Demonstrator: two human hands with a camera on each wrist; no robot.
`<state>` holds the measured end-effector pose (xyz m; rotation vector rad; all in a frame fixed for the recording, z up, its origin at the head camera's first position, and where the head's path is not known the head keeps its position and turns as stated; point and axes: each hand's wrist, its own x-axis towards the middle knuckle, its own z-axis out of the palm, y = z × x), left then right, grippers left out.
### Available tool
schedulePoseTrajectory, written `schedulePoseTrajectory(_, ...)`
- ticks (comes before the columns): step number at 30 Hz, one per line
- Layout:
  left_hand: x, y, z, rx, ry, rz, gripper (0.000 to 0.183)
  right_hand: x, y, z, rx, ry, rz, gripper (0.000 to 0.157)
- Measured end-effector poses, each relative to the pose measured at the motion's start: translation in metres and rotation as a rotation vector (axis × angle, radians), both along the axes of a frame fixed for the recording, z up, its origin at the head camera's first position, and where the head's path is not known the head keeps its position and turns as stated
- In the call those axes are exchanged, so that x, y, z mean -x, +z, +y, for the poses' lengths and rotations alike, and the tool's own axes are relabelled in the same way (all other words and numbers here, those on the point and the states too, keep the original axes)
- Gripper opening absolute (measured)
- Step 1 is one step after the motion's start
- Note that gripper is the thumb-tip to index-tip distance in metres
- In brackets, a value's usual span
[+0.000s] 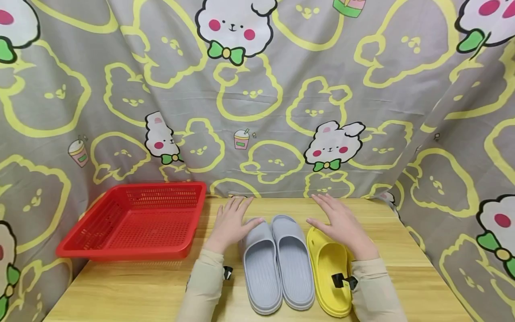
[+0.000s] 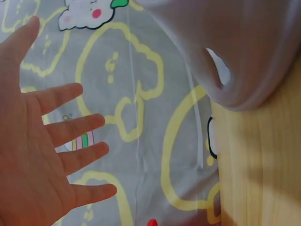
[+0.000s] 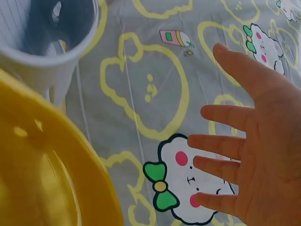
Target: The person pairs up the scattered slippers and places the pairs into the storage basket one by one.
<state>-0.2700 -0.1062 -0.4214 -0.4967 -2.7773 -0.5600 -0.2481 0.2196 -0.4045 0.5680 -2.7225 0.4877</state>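
Observation:
Two grey slippers lie side by side on the table, the left one [image 1: 263, 275] and the right one [image 1: 295, 268], toes away from me. Right of them is a yellow slipper [image 1: 327, 273]; a bit more yellow shows beside my right forearm, mostly hidden. My left hand [image 1: 231, 223] hovers by the left grey slipper's toe, fingers spread and holding nothing. Over the yellow slipper's toe is my right hand [image 1: 342, 221], also spread and empty. The left wrist view shows a blurred grey slipper [image 2: 244, 52] near the palm; the right wrist view shows the yellow slipper [image 3: 89, 174] close up.
A red plastic basket [image 1: 187, 250] with perforated walls stands at the left of the wooden table [image 1: 132, 290]. A patterned grey curtain [image 1: 257, 112] hangs behind and at both sides. Small black pieces [image 1: 227, 273] sit at my wrists.

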Motion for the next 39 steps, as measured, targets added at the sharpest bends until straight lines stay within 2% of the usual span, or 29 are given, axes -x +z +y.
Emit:
schedulePoseTrajectory(6,-0.001,-0.005,-0.002,0.063,-0.056,0.032,0.078,-0.001,-0.001,-0.012,0.015,0.035,-0.001,0.075)
schedulePoseTrajectory(11,-0.002,-0.011,-0.002,0.104,-0.098,0.003,0.079,-0.001,-0.003,-0.025,0.010,0.052,-0.027,0.076)
schedulePoseTrajectory(19,-0.002,-0.017,-0.003,0.102,-0.129,-0.046,0.076,0.002,-0.009,-0.044,0.018,0.086,-0.055,0.077)
schedulePoseTrajectory(29,-0.002,-0.020,-0.006,0.090,-0.153,-0.087,0.077,0.009,-0.021,-0.060,-0.036,0.118,-0.112,0.077)
schedulePoseTrajectory(39,0.000,-0.027,-0.006,0.084,-0.161,-0.120,0.077,0.013,-0.021,-0.070,-0.082,0.143,-0.179,0.078)
